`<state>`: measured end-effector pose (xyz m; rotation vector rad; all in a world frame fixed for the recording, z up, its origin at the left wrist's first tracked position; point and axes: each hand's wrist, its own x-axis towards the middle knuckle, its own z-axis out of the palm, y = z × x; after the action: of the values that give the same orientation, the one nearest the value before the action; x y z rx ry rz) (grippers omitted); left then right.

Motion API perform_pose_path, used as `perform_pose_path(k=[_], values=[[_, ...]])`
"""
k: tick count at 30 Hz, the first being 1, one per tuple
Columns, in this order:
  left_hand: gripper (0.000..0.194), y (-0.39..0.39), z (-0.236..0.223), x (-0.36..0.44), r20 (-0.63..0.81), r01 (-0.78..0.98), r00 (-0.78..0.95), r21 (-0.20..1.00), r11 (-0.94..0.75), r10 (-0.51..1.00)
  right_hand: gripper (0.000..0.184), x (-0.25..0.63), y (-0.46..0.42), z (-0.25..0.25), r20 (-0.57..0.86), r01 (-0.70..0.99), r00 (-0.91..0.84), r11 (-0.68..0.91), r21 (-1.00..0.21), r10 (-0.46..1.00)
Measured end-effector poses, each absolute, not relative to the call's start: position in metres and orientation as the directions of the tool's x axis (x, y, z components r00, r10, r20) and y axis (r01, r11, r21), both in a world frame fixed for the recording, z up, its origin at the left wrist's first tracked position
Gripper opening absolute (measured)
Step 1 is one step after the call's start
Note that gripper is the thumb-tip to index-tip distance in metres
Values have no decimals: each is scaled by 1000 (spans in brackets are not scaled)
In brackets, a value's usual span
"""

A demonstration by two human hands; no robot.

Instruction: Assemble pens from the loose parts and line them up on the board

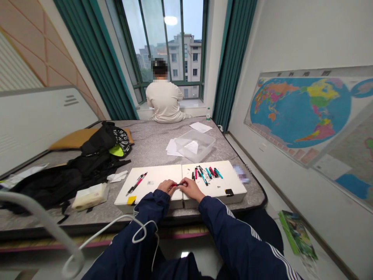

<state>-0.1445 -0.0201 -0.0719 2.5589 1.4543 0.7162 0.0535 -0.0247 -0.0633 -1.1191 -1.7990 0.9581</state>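
My left hand (166,186) and my right hand (191,189) meet over the seam between two white boxes. Fingers of both are closed on a red and black pen (178,184), the left at its red part and the right at its dark end. Two assembled pens (136,184), one with red on it, lie side by side on the left white box (166,171). Several loose pen parts (207,174) in black, red and teal are scattered on the right white box (210,191), just beyond my right hand.
A clear plastic bin (201,146) stands behind the boxes, by paper sheets (172,148). Black bags (72,171) and a tissue pack (91,196) lie left. A white cable (116,221) crosses my left sleeve. Another person (165,99) sits at the far edge, facing the window.
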Motion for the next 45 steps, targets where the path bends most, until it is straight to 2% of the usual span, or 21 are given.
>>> perform_pose_path(k=[2,7,10,13,16,19,24,31,36,39,41,43,45], values=[[29,-20,-71,-144,343,779,435,321,-538,833,21,53,-25,-63,203,340,-298,302,-891,933],[25,-19,-71,-145,344,786,449,286,-548,824,39,53,-26,-59,165,366,-330,287,-885,929],[25,-19,-73,-145,349,783,445,296,-547,825,31,53,-26,-57,197,366,-315,310,-877,928],[26,-18,-77,-145,373,778,423,318,-542,826,31,54,-27,-57,248,362,-299,350,-864,921],[27,-15,-83,-146,427,751,417,335,-569,802,21,55,-27,-58,250,379,-322,366,-850,913],[27,-12,-84,-146,465,703,441,353,-618,768,23,55,-27,-58,250,424,-319,374,-825,914],[24,-14,-77,-146,451,702,484,312,-640,750,29,51,-30,-55,261,516,-273,370,-773,926],[27,-15,-77,-146,431,704,449,368,-607,782,21,51,-35,-51,277,427,-258,366,-827,926],[27,-16,-76,-146,433,689,431,409,-598,792,14,51,-35,-50,288,432,-260,378,-819,921],[24,-19,-72,-144,426,668,404,466,-580,809,15,51,-35,-50,271,435,-240,353,-828,932],[19,-21,-70,-141,432,646,312,557,-522,846,21,51,-34,-50,258,406,-207,322,-855,944],[26,-22,-69,-138,443,590,80,701,-401,893,26,51,-32,-50,200,311,-160,241,-919,967],[47,-21,-69,-137,389,459,-123,838,-296,913,29,52,-30,-51,108,171,-116,127,-977,987]])
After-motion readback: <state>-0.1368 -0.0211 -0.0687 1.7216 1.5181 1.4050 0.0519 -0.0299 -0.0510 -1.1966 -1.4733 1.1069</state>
